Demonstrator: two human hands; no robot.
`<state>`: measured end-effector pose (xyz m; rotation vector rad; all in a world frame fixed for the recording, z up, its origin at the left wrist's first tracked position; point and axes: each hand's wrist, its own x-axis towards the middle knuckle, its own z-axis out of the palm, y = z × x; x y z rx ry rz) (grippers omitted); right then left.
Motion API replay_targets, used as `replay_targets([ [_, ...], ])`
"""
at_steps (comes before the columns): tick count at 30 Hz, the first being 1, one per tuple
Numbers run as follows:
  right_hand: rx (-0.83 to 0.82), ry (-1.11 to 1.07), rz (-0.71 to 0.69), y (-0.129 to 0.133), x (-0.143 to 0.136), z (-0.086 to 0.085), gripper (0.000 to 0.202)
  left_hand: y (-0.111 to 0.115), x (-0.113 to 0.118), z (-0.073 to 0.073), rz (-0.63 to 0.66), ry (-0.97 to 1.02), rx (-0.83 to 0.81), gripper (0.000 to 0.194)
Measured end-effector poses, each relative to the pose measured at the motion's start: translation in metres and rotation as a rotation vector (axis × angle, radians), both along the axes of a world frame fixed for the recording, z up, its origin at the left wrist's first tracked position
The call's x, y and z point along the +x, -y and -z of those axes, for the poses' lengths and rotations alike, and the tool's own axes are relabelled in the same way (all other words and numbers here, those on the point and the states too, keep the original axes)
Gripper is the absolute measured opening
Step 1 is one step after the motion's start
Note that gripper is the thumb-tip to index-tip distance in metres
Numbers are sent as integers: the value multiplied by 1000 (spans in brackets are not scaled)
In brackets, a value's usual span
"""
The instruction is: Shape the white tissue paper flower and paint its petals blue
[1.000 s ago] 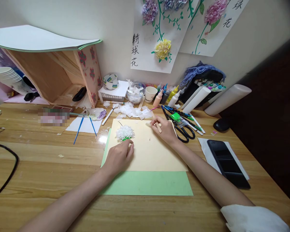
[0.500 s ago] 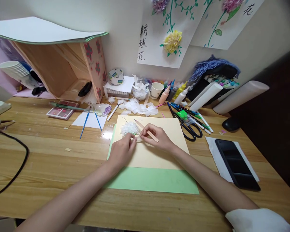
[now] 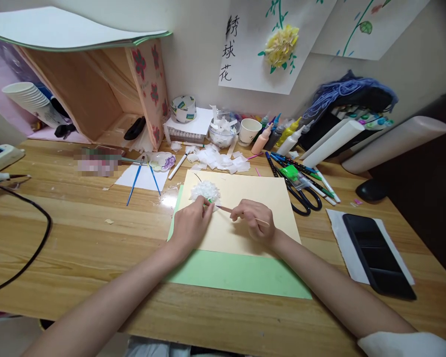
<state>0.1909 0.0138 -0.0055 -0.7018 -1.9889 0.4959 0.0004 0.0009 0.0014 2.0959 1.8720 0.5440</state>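
My right hand (image 3: 255,218) is closed around a thin wooden stick (image 3: 226,209), whose dark pointed tip reaches toward my left fingertips. Thumb and fingers of my left hand (image 3: 193,222) are pinched together at the lower edge of a white paper flower (image 3: 205,191); a small pale piece shows by their tips. A bit of green is visible under the flower. Both hands are over a cream sheet (image 3: 245,191), which lies on a larger green sheet (image 3: 241,277).
Black scissors (image 3: 300,201) and pens lie right of the sheets. Behind are white paper strips (image 3: 221,157), a paper cup (image 3: 250,131) and paint bottles (image 3: 260,139). Two blue brushes (image 3: 134,184) lie at left, a black palette (image 3: 379,255) at far right.
My right hand has moved away to the right from my left fingertips, and the stick now points left toward them. My left hand stays by the flower. The camera view has shifted slightly.
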Motion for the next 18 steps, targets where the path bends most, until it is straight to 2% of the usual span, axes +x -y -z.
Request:
replay_targets([
  [9,13,132,17,-5,-5,-1,31,-3,1,-1,9,32,-17,20],
  [18,-44,160,40,-5,-5,1,33,-4,1,1,28,81,2,18],
])
